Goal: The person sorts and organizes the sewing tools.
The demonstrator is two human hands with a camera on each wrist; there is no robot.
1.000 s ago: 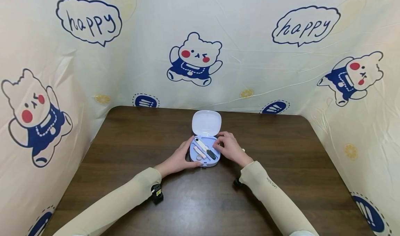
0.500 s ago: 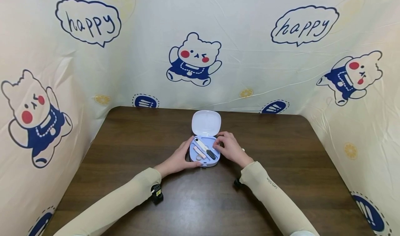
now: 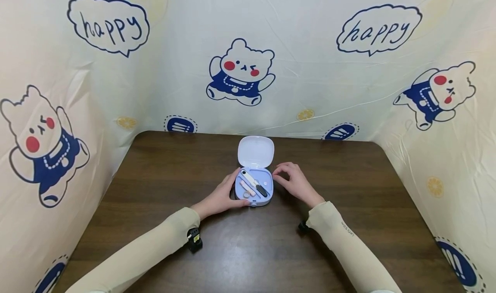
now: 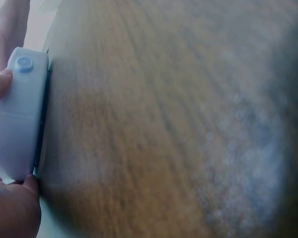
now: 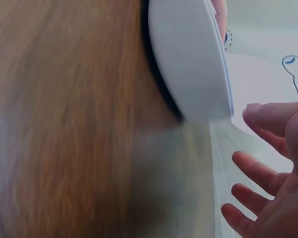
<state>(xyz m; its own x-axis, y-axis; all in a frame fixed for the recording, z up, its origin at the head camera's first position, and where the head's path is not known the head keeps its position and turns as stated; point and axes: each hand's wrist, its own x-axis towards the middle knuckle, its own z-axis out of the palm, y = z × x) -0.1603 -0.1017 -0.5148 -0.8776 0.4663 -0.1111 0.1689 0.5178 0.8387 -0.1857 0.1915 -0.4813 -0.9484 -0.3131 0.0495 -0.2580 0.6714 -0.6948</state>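
A small light-blue hinged case (image 3: 254, 201) sits on the table, its whitish lid (image 3: 255, 151) raised at the back. My left hand (image 3: 221, 196) grips its left side, thumb along the front by the round button (image 4: 24, 64). Inside the tray lie a slim white tool with a dark end (image 3: 255, 184), a short pale pink stick (image 3: 248, 188), a small ring-like piece (image 3: 246, 194) and a tiny pale item (image 3: 265, 183). Just right of the case is my right hand (image 3: 296, 183), fingers loosely bent and apart from it. Nothing shows between thumb and fingers in the right wrist view (image 5: 283, 163).
The brown wooden table (image 3: 248, 250) carries the case near its back edge. A pale cloth (image 3: 302, 38) printed with cartoon bears surrounds it at the back and both sides. Each forearm wears a light sleeve (image 3: 155, 245).
My right hand has drawn away from inside the tray to just right of the case, uncovering the tiny pale item. The left hand and the case have stayed in place.
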